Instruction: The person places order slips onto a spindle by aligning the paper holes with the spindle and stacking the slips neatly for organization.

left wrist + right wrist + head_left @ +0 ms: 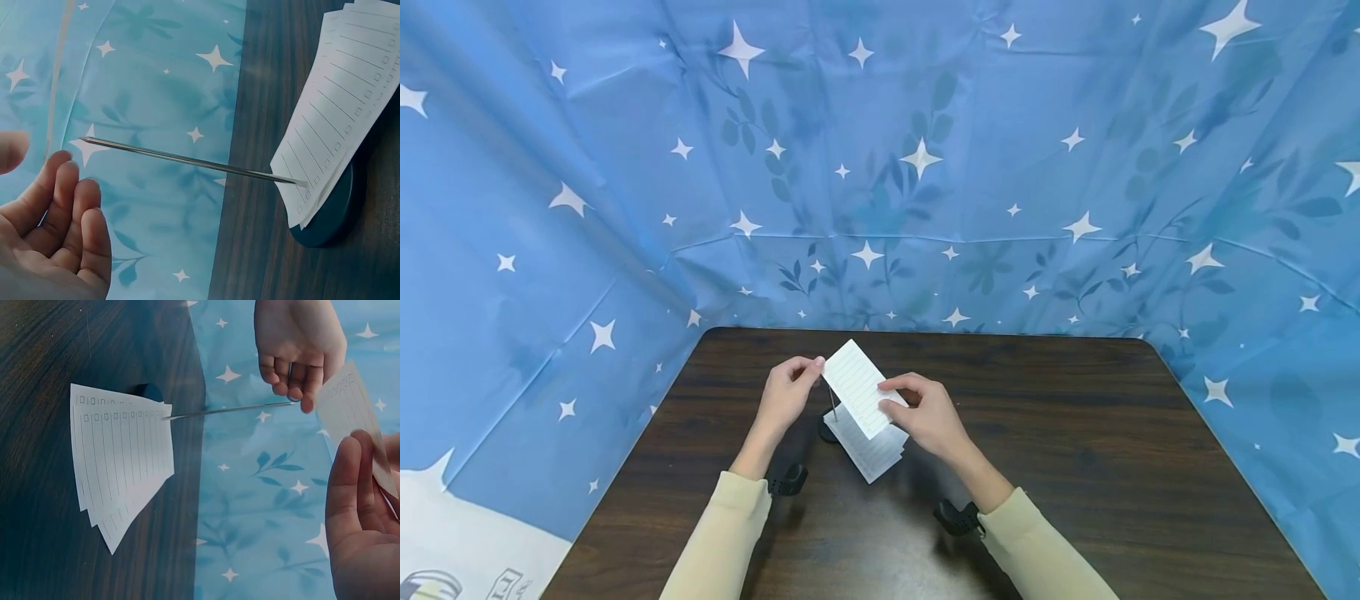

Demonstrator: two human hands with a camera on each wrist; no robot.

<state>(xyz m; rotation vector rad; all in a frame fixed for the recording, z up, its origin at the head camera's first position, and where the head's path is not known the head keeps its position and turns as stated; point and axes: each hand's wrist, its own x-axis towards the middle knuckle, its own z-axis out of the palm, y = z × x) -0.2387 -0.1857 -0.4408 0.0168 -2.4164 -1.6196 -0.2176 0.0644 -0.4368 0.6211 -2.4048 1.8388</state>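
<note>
A lined white paper slip [852, 385] is held up and tilted between both hands. My left hand [785, 396] pinches its left corner with thumb and index finger. On the opposite end, my right hand [934, 418] grips the slip between thumb and fingers. Below stands a bill spike: its thin metal spike [187, 160] rises from a round black base [331, 222]. Several similar paper slips [122, 456] are threaded on it near one end and lie fanned over the base. The spike's pointed tip is close to the left fingers, beneath the held slip.
The bill spike stands on a dark wood-grain table [1075, 450]. A blue curtain [985, 183] with white stars hangs behind and at the sides. Black wrist straps [957, 518] sit below both sleeves. A white printed sheet [471, 542] shows at the lower left.
</note>
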